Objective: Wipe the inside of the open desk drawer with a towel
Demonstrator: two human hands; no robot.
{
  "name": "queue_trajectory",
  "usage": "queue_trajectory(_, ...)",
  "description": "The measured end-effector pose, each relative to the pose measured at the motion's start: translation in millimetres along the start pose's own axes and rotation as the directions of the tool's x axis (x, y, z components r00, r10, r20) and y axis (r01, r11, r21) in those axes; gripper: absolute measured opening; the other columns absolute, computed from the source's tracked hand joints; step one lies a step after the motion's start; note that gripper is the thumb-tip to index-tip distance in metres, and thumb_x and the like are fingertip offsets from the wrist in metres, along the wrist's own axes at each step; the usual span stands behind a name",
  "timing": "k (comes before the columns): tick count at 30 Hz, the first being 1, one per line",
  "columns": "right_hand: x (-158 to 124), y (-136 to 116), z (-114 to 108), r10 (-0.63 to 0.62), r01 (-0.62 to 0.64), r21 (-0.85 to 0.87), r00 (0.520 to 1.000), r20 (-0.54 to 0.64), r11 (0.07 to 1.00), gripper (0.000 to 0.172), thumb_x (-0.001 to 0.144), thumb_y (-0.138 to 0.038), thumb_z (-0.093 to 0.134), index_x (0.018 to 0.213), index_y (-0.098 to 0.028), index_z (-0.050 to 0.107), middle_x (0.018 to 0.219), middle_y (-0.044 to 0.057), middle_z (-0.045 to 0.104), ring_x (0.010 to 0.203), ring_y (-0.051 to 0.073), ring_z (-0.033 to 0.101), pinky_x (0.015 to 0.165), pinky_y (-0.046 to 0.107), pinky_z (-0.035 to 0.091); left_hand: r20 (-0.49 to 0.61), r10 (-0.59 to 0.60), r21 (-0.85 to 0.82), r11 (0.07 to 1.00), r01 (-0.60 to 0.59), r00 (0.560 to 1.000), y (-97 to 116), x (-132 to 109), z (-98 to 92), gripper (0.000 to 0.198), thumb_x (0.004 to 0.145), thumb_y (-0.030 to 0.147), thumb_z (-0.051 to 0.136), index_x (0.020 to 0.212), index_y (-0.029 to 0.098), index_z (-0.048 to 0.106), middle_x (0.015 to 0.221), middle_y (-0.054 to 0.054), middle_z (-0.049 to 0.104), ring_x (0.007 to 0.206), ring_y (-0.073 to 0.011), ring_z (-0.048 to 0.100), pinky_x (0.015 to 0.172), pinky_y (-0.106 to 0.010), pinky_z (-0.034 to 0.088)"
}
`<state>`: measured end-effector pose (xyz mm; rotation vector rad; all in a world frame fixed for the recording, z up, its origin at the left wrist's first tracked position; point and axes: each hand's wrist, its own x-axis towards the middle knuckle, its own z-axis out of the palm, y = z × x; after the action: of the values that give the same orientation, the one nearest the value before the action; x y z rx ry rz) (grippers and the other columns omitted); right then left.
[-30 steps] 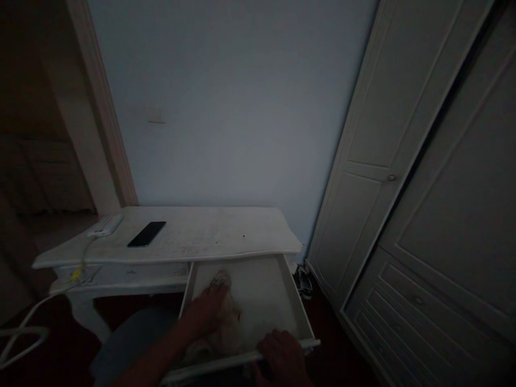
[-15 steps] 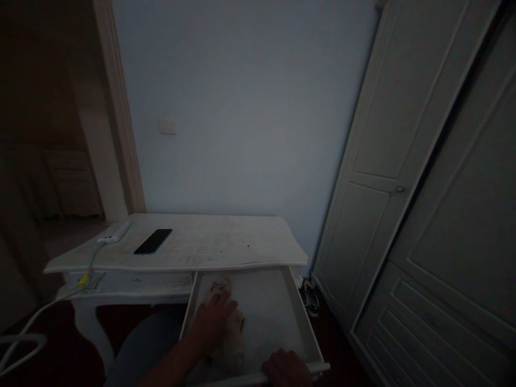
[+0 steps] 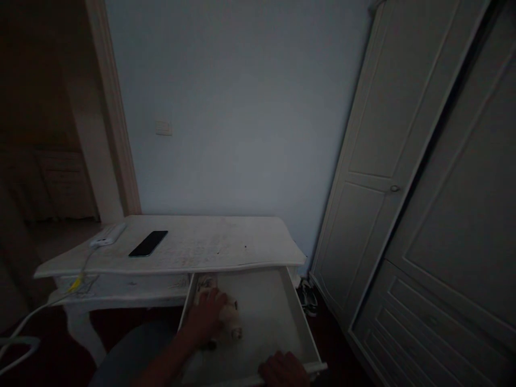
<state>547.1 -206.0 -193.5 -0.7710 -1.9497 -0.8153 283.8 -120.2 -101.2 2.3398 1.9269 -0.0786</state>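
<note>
My left hand lies on a pale soft toy inside the pulled-out drawer, at its left side. The fingers curl over the toy and hide part of it; dark and brownish patches show on it. My right hand has its fingers hooked over the top edge of the drawer front, near the right corner. The dim light leaves the toy's exact shape unclear.
A black phone and a white power strip with a cable rest on the white desk. Shoes stand on the floor right of the drawer. A wardrobe stands at the right; a seat is below the desk.
The soft toy has shifted back and left in the drawer under my left hand. My right hand stays on the drawer front. The view has turned slightly to the right.
</note>
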Motion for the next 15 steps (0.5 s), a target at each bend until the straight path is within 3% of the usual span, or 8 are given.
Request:
queue_trajectory(3, 2, -1, -13, 0.022, -0.029, 0.044, 0.988, 0.151, 0.999, 0.05, 0.114, -0.056, 0.035, 0.083, -0.024, 0.057, 0.065, -0.001, 0.06, 0.061, 0.018, 0.057, 0.063, 0.037, 0.031, -0.056, -0.059, 0.001, 0.998, 0.059, 0.997, -8, 12, -14.3, 0.068, 0.086, 0.013, 0.065, 0.152, 0.028, 0.055, 0.161, -0.011, 0.052, 0.141, -0.0323, 0.055, 0.11, -0.042, 0.048)
queue_trajectory(5, 0, -1, -16, 0.026, -0.039, 0.063, 0.982, 0.187, 0.997, 0.052, 0.114, -0.057, 0.032, 0.084, -0.024, 0.057, 0.066, -0.001, 0.061, 0.061, 0.018, 0.057, 0.062, 0.037, 0.032, -0.111, -0.132, -0.004, 0.991, 0.133, 0.985, -5, 22, -20.8, 0.061, 0.095, 0.014, 0.054, 0.155, 0.022, 0.05, 0.157, -0.017, 0.054, 0.133, -0.0321, 0.061, 0.107, -0.043, 0.049)
queue_trajectory(7, -2, -1, -14, 0.029, -0.044, 0.069, 0.979, 0.201, 0.997, 0.05, 0.114, -0.055, 0.034, 0.082, -0.024, 0.056, 0.064, -0.002, 0.06, 0.06, 0.018, 0.056, 0.061, 0.037, 0.031, -0.159, -0.202, -0.017, 0.979, 0.201, 0.967, 3, 33, -24.8, 0.052, 0.102, 0.018, 0.043, 0.153, 0.016, 0.051, 0.149, -0.024, 0.059, 0.127, -0.0342, 0.065, 0.103, -0.045, 0.05)
queue_trajectory(10, -5, -1, -9, 0.035, -0.049, 0.074, 0.982, 0.186, 0.996, 0.042, 0.113, -0.045, 0.044, 0.079, -0.024, 0.053, 0.061, -0.002, 0.057, 0.057, 0.017, 0.053, 0.058, 0.036, 0.029, -0.182, -0.252, -0.045, 0.968, 0.248, 0.95, 20, 50, -27.2, 0.044, 0.106, 0.029, 0.038, 0.136, 0.011, 0.065, 0.134, -0.026, 0.069, 0.119, -0.0369, 0.069, 0.1, -0.048, 0.052)
queue_trajectory(15, -7, -5, -3, 0.062, -0.076, 0.084, 0.986, 0.157, 0.994, 0.037, 0.112, -0.04, 0.046, 0.08, -0.025, 0.053, 0.06, -0.003, 0.057, 0.055, 0.017, 0.052, 0.056, 0.036, 0.029, -0.175, -0.269, -0.087, 0.962, 0.258, 0.947, 36, 66, -23.9, 0.048, 0.108, 0.039, 0.038, 0.126, 0.009, 0.071, 0.124, -0.027, 0.073, 0.114, -0.0375, 0.072, 0.095, -0.047, 0.055)
